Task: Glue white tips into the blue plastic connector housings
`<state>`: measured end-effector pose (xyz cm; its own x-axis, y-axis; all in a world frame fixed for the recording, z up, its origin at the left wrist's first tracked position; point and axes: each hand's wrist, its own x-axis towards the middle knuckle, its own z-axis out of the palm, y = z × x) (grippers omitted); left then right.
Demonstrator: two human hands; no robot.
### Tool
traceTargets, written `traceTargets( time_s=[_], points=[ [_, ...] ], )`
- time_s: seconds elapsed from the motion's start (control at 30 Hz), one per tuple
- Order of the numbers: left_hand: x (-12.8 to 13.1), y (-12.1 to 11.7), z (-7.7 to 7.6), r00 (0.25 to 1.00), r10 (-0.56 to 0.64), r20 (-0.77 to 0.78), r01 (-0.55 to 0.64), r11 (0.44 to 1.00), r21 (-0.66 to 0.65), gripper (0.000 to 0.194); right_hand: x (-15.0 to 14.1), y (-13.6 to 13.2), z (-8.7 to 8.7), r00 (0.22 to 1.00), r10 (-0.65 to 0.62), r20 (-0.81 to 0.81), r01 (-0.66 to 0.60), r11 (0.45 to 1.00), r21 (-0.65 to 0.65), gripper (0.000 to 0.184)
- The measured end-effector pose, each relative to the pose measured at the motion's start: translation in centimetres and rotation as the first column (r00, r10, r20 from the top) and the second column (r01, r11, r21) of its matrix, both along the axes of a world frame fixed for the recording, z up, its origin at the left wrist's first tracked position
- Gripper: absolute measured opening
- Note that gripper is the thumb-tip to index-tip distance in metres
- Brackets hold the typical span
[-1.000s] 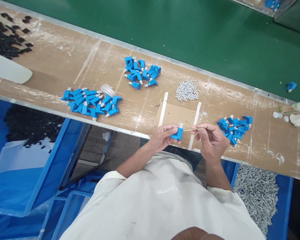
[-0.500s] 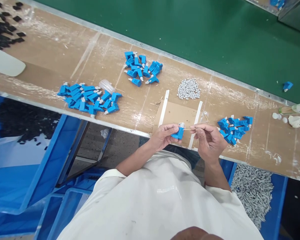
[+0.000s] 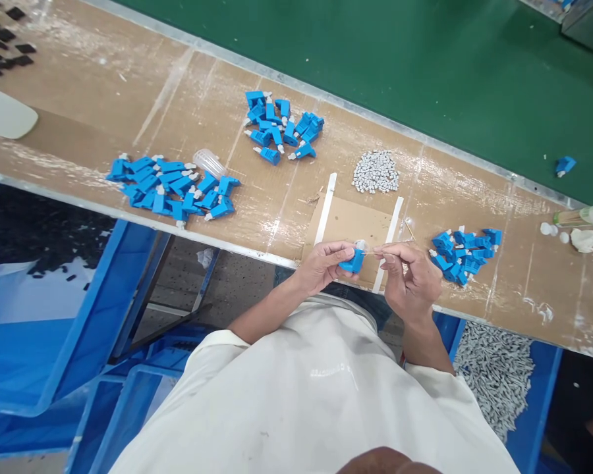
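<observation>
My left hand [image 3: 325, 266] is closed on a blue plastic part [image 3: 352, 262] with a pale piece at its upper end. Between the thumb and fingers of my right hand [image 3: 413, 279] is a thin wooden toothpick [image 3: 373, 253], its tip against the upper right of the blue part. Both hands are over the near edge of a cardboard patch [image 3: 356, 220] held down by white tape strips. Beyond it lies a pile of small grey pieces [image 3: 375, 172]. Right of my right hand is a heap of blue parts [image 3: 467, 255].
More blue parts lie in a left heap [image 3: 172, 186] and a far heap [image 3: 284, 128]. Black pieces [image 3: 2, 43] are at the far left. A toothpick container [image 3: 586, 215] lies at right. Beyond the bench is a green surface [image 3: 375, 66]. Blue bins [image 3: 86, 329] stand below.
My right hand has shifted slightly left, bringing the toothpick closer in to the blue part. My left hand keeps its hold. The view has shifted a little.
</observation>
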<state>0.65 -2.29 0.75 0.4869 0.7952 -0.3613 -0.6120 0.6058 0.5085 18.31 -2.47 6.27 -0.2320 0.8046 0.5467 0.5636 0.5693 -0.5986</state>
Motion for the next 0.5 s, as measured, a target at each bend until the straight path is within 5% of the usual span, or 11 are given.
traceTargets(
  time_s=[0.37,0.5],
  points=[
    [-0.3,-0.2,-0.6,1.000,-0.013,-0.017,0.013,1.000,-0.001,0.050,0.0,-0.1,-0.2,0.994,0.070,-0.080,-0.072,0.997,-0.016,0.013],
    [-0.7,-0.1,-1.1,0.999,-0.025,0.031,0.027,0.998,-0.052,0.050,0.4,-0.1,-0.5,0.935,-0.114,-0.336,0.080,0.990,-0.114,0.010]
  ],
)
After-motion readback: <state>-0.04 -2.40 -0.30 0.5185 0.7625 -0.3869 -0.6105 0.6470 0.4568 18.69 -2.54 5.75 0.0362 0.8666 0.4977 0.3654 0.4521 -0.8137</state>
